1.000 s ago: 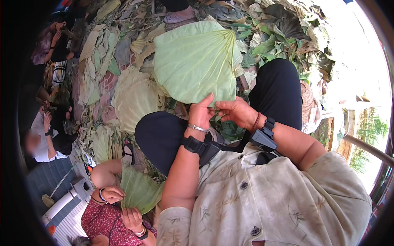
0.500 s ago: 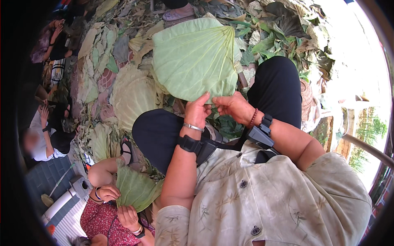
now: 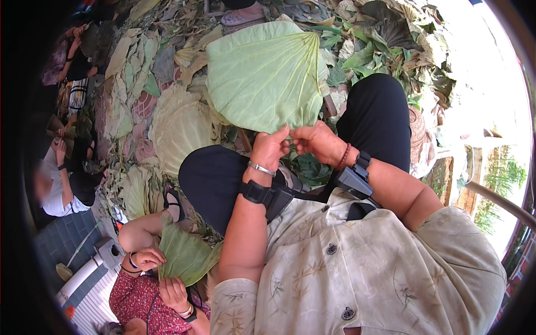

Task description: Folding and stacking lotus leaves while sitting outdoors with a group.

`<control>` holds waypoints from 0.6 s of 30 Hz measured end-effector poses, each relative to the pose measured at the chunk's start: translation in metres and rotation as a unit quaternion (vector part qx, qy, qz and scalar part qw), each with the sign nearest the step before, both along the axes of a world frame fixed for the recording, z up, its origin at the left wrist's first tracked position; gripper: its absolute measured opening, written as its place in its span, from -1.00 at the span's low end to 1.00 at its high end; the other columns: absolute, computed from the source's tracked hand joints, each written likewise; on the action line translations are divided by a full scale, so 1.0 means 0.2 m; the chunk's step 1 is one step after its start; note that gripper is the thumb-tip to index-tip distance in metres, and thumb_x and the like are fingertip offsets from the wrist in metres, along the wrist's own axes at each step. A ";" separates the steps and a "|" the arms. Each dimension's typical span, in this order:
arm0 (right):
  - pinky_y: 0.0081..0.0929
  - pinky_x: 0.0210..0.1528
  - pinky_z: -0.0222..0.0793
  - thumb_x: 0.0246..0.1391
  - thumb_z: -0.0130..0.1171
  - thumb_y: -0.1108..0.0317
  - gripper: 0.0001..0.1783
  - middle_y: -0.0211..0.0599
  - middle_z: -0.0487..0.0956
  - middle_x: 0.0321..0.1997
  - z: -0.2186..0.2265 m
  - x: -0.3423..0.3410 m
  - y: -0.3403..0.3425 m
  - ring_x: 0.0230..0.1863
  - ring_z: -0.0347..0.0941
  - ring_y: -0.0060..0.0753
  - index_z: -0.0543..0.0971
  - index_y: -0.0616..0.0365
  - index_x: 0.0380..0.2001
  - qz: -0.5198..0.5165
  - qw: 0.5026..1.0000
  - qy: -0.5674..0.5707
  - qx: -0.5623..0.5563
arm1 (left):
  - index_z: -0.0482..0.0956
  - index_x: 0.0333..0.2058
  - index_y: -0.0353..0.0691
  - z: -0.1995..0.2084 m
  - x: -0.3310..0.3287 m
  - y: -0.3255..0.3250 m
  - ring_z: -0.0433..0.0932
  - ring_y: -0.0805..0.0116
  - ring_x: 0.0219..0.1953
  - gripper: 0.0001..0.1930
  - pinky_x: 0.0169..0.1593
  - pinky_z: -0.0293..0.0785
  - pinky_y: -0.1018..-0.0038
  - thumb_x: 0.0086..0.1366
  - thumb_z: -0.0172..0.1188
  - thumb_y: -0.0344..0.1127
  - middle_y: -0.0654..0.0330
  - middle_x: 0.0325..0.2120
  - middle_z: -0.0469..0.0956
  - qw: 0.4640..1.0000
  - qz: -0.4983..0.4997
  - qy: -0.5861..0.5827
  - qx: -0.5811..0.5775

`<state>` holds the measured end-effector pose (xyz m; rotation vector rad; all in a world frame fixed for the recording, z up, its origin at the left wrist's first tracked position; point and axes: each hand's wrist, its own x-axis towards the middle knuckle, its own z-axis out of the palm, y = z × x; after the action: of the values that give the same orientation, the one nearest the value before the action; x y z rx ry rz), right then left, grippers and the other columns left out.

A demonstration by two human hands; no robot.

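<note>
A large pale green lotus leaf, fan-shaped with ribs running to its upper right corner, spreads out in front of my knees. My left hand pinches its near edge between thumb and fingers. Close beside it, my right hand grips the same edge, the two thumbs almost meeting. The fingers of both hands curl beneath, partly hidden. Under and left of the held leaf lies a wide, drier tan-green leaf on the ground.
Loose dried and green leaves cover the paving all around. At lower left a co-worker in a red patterned top holds another green leaf. More people sit along the far left. A woven hat-like thing lies beyond my right knee.
The held leaf and both hands have shifted slightly up and away from me. My hands keep their pinch on the near edge.
</note>
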<state>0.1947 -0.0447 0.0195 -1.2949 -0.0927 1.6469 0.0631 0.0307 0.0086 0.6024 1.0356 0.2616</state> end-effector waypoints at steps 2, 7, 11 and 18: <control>-0.56 -0.57 0.32 -0.10 0.11 0.42 -0.86 -0.33 0.44 -0.62 -0.01 0.01 0.00 -0.62 0.36 -0.52 0.49 0.30 -0.57 0.001 1.000 0.028 0.001 | 0.48 -0.42 -0.30 -0.01 -0.01 0.01 0.37 0.50 -0.56 -0.81 -0.51 0.31 0.58 0.14 0.16 -0.28 0.24 -0.57 0.44 0.999 -0.007 -0.020 -0.026; -0.51 -0.53 0.32 -0.07 0.08 0.42 -0.87 -0.33 0.43 -0.61 -0.05 0.03 -0.01 -0.60 0.35 -0.46 0.49 0.29 -0.56 0.018 0.995 0.091 0.032 | 0.46 -0.37 -0.33 0.00 -0.02 0.05 0.38 0.49 -0.52 -0.77 -0.46 0.31 0.59 0.20 0.08 -0.23 0.21 -0.51 0.45 0.993 -0.058 -0.073 -0.077; -0.51 -0.50 0.32 -0.09 0.10 0.37 -0.84 -0.35 0.44 -0.61 -0.05 0.05 0.00 -0.60 0.37 -0.47 0.49 0.25 -0.60 0.024 0.992 0.121 0.033 | 0.45 -0.34 -0.31 0.00 -0.02 0.06 0.36 0.50 -0.53 -0.79 -0.44 0.30 0.60 0.22 0.05 -0.24 0.22 -0.51 0.44 0.990 -0.062 -0.094 -0.091; -0.45 -0.37 0.31 -0.06 0.06 0.30 -0.83 -0.40 0.43 -0.56 -0.10 0.08 -0.04 -0.51 0.37 -0.49 0.51 0.18 -0.50 0.043 0.986 0.154 0.055 | 0.38 -0.41 -0.20 -0.01 -0.03 0.08 0.29 0.53 -0.56 -0.87 -0.47 0.23 0.57 0.20 0.06 -0.28 0.32 -0.57 0.36 0.983 -0.033 -0.138 -0.116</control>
<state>0.2110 -0.0523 0.0001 -0.9524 -0.0528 1.8697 0.0564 0.0463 0.0058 0.3764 0.7639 0.1573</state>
